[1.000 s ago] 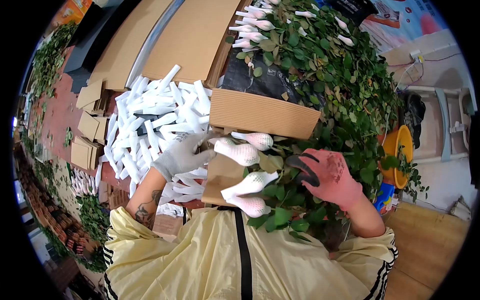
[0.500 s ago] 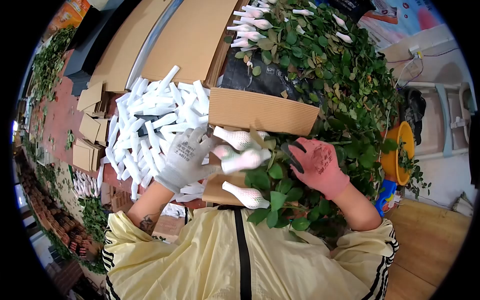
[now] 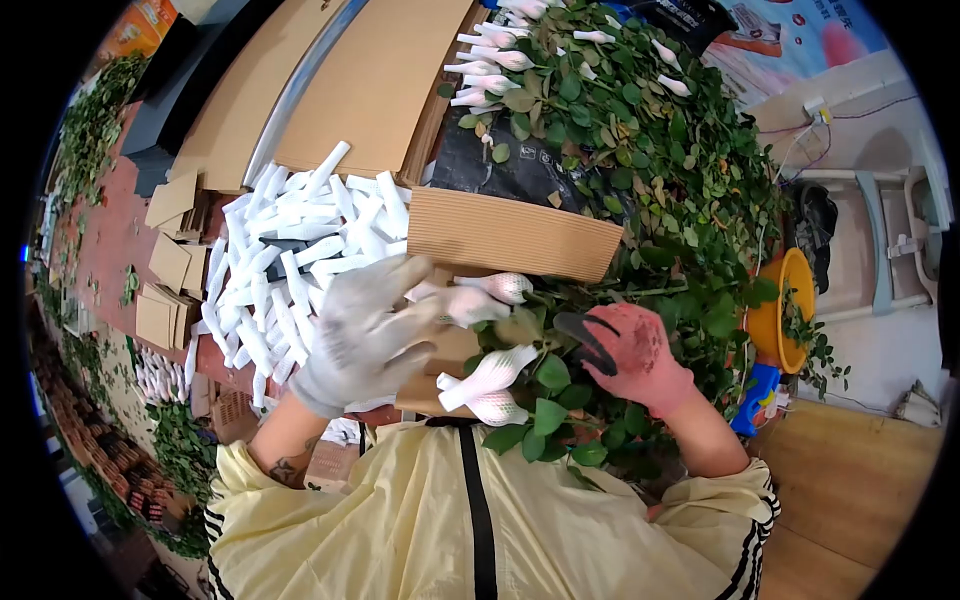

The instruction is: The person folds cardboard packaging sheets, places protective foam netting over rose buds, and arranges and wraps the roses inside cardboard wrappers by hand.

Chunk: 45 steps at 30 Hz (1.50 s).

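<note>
My left hand (image 3: 365,335), in a grey-white glove, is blurred by motion. Its thumb stands apart from the fingers, whose tips reach beside a blurred rose bud (image 3: 468,305) in a white foam net; contact is unclear. Another netted bud (image 3: 508,288) lies just behind. Nearer my body, a netted rose bud (image 3: 500,368) rests against a second one (image 3: 498,407), their leafy stems pointing right. My right hand (image 3: 630,355), in a red glove with black fingertips, hovers over rose leaves (image 3: 552,372), its black-tipped fingers apart; its underside is hidden.
White foam net sleeves (image 3: 290,260) are heaped at left. A corrugated cardboard strip (image 3: 515,232) stands behind the buds. Netted roses (image 3: 490,62) and foliage fill the back right. Cardboard sheets (image 3: 365,90) lie at the back; an orange bucket (image 3: 795,300) is at right.
A netted rose has come down towards my body, beside the one lying there. My left hand has shifted slightly and blurred; my right hand's finger and thumb have changed position a little.
</note>
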### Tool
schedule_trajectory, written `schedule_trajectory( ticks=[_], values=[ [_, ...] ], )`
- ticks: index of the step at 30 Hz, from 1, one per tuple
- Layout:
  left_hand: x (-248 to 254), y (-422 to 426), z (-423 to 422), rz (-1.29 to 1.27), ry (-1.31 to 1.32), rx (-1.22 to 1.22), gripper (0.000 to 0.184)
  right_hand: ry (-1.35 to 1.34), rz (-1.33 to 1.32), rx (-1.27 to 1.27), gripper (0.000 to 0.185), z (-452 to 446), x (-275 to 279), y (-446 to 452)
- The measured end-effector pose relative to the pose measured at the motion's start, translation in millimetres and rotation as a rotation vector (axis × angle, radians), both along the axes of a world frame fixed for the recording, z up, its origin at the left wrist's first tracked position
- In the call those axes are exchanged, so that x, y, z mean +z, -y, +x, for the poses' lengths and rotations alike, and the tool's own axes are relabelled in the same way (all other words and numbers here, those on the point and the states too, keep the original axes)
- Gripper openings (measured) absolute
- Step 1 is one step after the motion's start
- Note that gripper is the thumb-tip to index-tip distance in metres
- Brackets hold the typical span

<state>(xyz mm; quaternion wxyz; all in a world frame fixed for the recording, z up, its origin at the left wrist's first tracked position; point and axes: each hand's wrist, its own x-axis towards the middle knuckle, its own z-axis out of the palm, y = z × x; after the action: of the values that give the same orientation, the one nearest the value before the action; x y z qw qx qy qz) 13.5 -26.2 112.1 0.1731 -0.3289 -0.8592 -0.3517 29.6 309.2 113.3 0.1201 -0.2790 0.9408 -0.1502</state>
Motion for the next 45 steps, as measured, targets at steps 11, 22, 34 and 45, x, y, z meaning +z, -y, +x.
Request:
schedule_trajectory(
  ticks=[11, 22, 34, 45],
  values=[
    [-24, -22, 7, -0.489, 0.269, -0.092, 0.033, -0.184, 0.208, 0.291, 0.036, -1, -21, 32],
    [-35, -13, 3, -0.307, 0.166, -0.009, 0.017, 0.097, 0.450, 0.341, 0.042, -6, 1, 46],
    [-49, -2, 8, -0.406, 0.287, -0.085, 0.052, -0.373, 0.185, 0.109, 0.037, 1, -4, 16],
    [-50, -6, 8, -0.403, 0.285, -0.077, 0.033, -0.324, 0.098, -0.041, 0.042, -18, 8, 10]
  ],
)
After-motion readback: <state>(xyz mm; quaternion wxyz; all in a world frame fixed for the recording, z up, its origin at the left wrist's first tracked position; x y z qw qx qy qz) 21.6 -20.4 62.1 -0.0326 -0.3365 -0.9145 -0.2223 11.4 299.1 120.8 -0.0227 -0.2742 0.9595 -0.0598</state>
